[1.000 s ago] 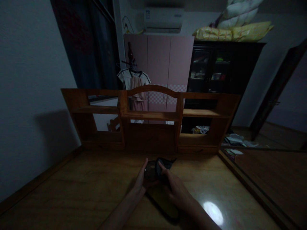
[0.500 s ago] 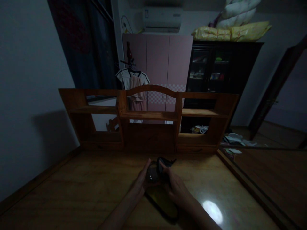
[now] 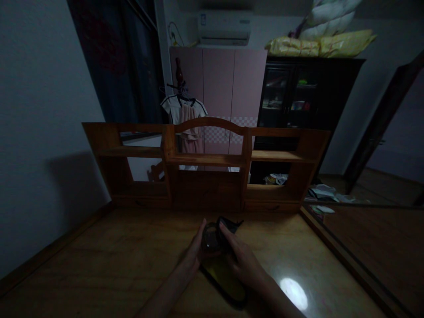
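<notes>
In the dim light both my hands meet at the middle of a glossy wooden desk. Between them is a small dark object with a round glassy part and a black strap or cloth end; I cannot make out what it is. My left hand cups its left side with fingers curled round it. My right hand presses on its right side, forefinger stretched along the top. Under my wrists lies a flat dark yellowish item.
A low wooden shelf unit with open compartments stands along the desk's back edge. Behind it are a pink wardrobe, hanging clothes and a dark glass cabinet. A lamp reflection glares on the desk at right.
My fingers shift slightly on the dark object; the left fingers closed in, then eased out a little. The object stays in the same spot.
</notes>
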Available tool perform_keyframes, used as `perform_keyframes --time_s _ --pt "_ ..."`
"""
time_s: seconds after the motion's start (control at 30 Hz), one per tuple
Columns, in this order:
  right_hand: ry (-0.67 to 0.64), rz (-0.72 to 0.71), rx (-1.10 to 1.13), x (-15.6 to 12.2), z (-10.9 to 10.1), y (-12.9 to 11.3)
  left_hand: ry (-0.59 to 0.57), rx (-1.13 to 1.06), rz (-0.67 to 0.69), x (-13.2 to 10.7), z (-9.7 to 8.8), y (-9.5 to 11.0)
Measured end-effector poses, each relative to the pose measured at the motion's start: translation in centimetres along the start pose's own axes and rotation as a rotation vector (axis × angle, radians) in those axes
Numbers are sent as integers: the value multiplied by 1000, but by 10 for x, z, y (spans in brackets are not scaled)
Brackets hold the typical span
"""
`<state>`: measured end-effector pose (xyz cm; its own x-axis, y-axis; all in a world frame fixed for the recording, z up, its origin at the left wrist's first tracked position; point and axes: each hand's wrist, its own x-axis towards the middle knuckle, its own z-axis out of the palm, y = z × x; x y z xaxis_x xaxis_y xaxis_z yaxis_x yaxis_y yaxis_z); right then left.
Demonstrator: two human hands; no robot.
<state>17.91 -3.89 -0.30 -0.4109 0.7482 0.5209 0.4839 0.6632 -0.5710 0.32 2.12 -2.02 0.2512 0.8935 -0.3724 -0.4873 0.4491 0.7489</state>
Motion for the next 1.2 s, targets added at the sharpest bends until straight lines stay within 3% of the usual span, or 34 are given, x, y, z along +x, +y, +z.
perform_keyframes --time_s 0.73,1.2 --pt "-6 72 12 -5 7 8 -15 -122 -5 -5 -1 3" --pt "9 70 32 -6 10 15 -73 -65 -38 -4 0 5"
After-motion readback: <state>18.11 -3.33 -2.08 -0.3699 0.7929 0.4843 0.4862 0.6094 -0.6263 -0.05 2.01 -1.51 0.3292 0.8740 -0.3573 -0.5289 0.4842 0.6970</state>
